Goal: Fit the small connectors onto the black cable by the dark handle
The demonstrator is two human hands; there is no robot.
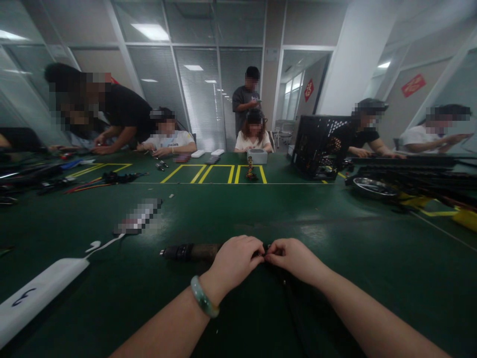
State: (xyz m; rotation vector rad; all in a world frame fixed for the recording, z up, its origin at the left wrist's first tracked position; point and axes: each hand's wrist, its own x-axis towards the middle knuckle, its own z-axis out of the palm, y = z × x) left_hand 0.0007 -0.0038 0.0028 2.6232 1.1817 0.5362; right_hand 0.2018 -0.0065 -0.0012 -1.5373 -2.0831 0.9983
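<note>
A cylindrical tool that looks like an electric screwdriver lies on the green table, its black collar and metal tip pointing left. My left hand, with a jade bangle at the wrist, curls closed over the tool's right end. Close against its fingertips, my right hand is closed in a pinch. What sits between the two sets of fingertips is small, dark and mostly hidden. A thin black cord runs from there toward the table's near edge, faint against the dark surface.
At lower left lies a white power bank, cabled to a blurred-out device. Cable bundles lie at far left. A black computer case stands at right, near a reflective round part. Several people sit or stand around the table.
</note>
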